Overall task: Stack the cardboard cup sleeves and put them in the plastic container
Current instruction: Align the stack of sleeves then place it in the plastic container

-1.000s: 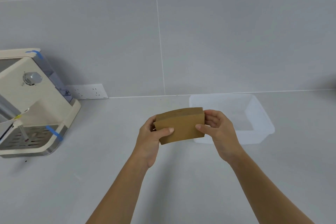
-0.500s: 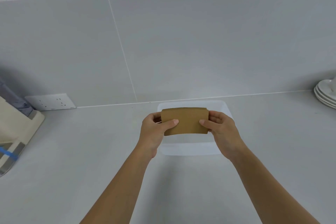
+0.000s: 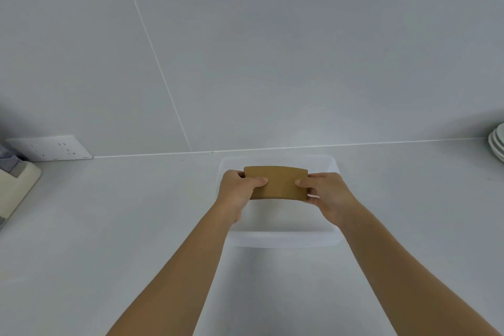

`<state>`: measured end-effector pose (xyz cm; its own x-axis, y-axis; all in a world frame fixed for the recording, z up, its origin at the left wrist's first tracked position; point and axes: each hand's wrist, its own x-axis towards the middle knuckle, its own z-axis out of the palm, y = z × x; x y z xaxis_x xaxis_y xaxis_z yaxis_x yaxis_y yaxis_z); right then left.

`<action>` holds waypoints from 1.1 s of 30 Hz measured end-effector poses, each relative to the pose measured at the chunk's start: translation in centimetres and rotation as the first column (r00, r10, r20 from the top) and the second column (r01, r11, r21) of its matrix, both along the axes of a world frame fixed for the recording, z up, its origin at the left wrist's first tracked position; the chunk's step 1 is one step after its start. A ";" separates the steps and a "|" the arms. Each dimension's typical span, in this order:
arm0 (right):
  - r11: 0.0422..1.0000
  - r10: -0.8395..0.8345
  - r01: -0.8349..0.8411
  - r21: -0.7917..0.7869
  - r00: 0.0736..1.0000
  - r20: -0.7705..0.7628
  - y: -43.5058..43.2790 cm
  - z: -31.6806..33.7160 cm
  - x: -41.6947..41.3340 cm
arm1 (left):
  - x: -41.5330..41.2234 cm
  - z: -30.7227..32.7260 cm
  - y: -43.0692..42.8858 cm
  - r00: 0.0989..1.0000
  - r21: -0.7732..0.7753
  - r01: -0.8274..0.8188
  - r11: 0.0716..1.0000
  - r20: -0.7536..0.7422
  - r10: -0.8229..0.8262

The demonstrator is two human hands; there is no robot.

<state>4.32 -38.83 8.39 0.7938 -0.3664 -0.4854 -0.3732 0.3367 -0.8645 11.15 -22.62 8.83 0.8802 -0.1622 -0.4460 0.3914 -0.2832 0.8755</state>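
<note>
Soft even light, slightly blurry.

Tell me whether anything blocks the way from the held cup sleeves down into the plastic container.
Nothing visible does. Left hand and right hand hold the stacked sleeves by the ends, above the open plastic container. It has no lid on, and the visible part of its inside looks empty.

The grey counter (image 3: 114, 226) carries a plastic container (image 3: 283, 240) and stacked plates (image 3: 497, 144).

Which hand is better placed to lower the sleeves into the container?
Neither clearly: left hand and right hand grip opposite ends of the sleeve stack, held over the plastic container.
</note>
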 end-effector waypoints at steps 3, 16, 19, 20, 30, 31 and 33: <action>1.000 -0.001 0.000 -0.011 0.996 -0.091 -0.2 -0.6 1.3 | 0.9 -1.0 -0.5 1.000 0.045 -0.018 0.999 -0.023 0.019; 0.997 -0.042 0.025 -0.077 0.974 -0.222 -0.4 -2.7 4.6 | 3.0 -2.9 -1.2 0.995 0.104 -0.021 0.994 -0.096 0.031; 0.995 -0.057 0.035 -0.094 0.969 -0.240 -0.4 -3.3 4.8 | 3.1 -3.5 -1.3 0.993 0.121 -0.026 0.992 -0.110 0.039; 0.995 -0.058 0.035 -0.098 0.968 -0.245 -0.4 -3.5 4.8 | 3.1 -3.6 -1.4 0.994 0.134 -0.027 0.991 -0.106 0.042; 0.993 -0.087 0.063 -0.098 0.961 -0.263 -0.4 -4.1 4.8 | 3.4 -4.1 -1.9 0.996 0.192 -0.020 0.981 -0.077 0.035; 0.993 -0.091 0.069 -0.093 0.961 -0.262 -0.4 -4.1 4.8 | 3.4 -4.1 -2.0 0.997 0.200 -0.017 0.980 -0.075 0.033; 0.993 -0.092 0.069 -0.097 0.962 -0.258 -0.4 -4.0 4.8 | 3.4 -4.0 -2.0 0.997 0.204 -0.014 0.979 -0.073 0.030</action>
